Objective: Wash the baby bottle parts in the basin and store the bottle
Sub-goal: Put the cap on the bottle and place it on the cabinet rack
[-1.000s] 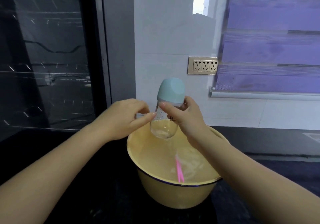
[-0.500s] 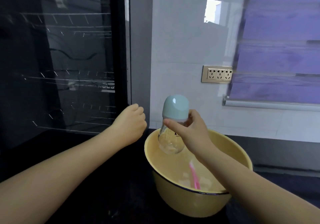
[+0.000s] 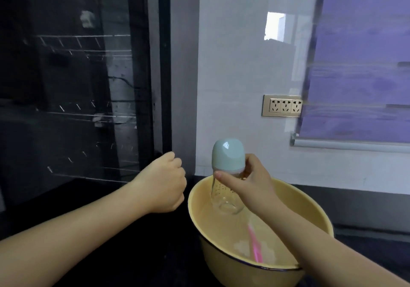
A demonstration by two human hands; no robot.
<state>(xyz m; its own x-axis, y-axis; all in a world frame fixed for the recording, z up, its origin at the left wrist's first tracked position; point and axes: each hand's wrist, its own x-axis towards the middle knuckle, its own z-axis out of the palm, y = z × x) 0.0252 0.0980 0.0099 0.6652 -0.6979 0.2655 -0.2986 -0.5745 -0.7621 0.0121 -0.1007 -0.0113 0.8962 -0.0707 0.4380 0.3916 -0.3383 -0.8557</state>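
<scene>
Right hand (image 3: 250, 182): thumb and fingers pinch the bottle (image 3: 224, 195) at its neck, just under the cap (image 3: 228, 156).
Bottle: clear, upright, capped, held over the basin (image 3: 310, 209) near its back-left rim.
Left hand (image 3: 163, 184): curled into a fist, nothing seen in it, just left of the basin.
Basin: yellow, on the dark table (image 3: 133, 253); a pink brush (image 3: 255, 246) lies inside.
Cabinet (image 3: 77, 87): glass-fronted, behind the left hand.

Glass cabinet door (image 3: 77, 109) closed ahead; basin (image 3: 233, 273) crowds the right

Right hand (image 3: 248, 189) holds capped bottle (image 3: 226, 180) above yellow basin (image 3: 310, 200); left hand (image 3: 162, 186) fisted.
</scene>
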